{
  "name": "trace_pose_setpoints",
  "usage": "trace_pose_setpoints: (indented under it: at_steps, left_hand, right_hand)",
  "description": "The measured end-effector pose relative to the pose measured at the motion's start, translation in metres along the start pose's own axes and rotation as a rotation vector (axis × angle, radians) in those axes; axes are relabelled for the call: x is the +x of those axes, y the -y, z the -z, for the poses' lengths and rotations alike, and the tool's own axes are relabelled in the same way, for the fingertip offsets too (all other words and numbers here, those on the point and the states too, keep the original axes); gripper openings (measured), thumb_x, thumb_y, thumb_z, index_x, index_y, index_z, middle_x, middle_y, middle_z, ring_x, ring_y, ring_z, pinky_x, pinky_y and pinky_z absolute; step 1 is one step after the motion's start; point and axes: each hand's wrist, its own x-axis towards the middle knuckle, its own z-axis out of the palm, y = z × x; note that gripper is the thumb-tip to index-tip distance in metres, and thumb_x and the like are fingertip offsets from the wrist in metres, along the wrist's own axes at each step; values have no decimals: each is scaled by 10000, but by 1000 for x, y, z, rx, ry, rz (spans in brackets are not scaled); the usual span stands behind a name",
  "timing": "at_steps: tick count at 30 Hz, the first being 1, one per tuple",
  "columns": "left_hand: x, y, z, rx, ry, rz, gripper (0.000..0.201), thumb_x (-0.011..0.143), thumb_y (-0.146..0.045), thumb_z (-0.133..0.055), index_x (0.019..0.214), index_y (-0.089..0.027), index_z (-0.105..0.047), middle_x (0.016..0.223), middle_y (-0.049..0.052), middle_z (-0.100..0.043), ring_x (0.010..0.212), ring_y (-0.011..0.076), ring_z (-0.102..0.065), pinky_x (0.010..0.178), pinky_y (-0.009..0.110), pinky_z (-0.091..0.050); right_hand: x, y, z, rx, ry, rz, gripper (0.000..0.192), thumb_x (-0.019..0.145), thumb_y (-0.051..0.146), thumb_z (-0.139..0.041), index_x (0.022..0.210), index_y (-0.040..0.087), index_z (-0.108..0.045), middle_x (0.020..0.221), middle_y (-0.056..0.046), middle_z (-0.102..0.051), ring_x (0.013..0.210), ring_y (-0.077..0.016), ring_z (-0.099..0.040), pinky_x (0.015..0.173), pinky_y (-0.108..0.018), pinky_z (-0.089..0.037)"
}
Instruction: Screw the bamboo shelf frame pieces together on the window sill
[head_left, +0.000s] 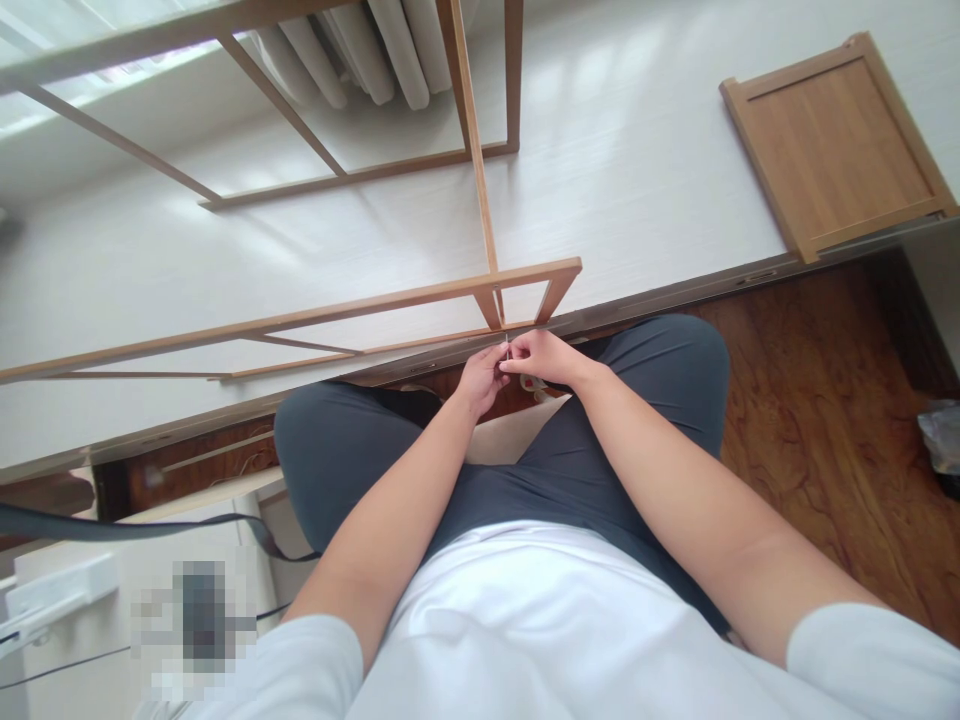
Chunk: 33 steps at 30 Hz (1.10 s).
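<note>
Head view: left hand and right hand pinch a thin piece beside the joined wooden frame; rightward, a panel lies unattached.

L hand & R hand close tog., arms fwd.

frame takes up left and middle of the tabletop | panel lies well off to its right, reaching the near edge | curtain hangs behind the frame | left hand and right hand just before that edge, thin pin between 'em
</note>
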Motion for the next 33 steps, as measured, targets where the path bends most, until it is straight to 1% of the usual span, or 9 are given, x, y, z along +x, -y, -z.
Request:
trace_pose_setpoints:
  at_steps: [9,17,24,33]
  left_hand:
    - [0,1,-1,-42,-15,-2,340,650,-418,-852,794,-155,-690,704,9,-635,570,79,-522,507,200,-383]
    - [4,4,2,-84,35,-16,322,668,-407,-844,821,-161,-702,729,15,-650,568,75,-527,517,198,-409]
    - [0,1,-2,-86,-25,2,331,638,-396,-858,809,-172,-684,704,0,-630,559,75,-517,527,203,-417]
    - [1,1,-2,-83,-45,-1,340,628,-399,-862,810,-174,-683,718,0,-638,572,76,-517,545,203,-427]
  right_hand:
    - [1,-2,-3,-52,-8,40,326,741,426,-678,614,173,-517,538,38,-540,528,-98,-445,538,-233,-298]
    - [2,1,-5,-206,-24,39,243,751,346,-669,616,165,-578,548,16,-579,546,-111,-490,550,-240,-302]
    - [2,4,-7,-303,-47,19,235,764,355,-662,628,168,-615,595,3,-614,555,-112,-492,548,-244,-295]
    - [1,8,-7,-338,-63,-6,234,781,375,-662,655,180,-632,633,-6,-638,576,-122,-508,556,-252,-286]
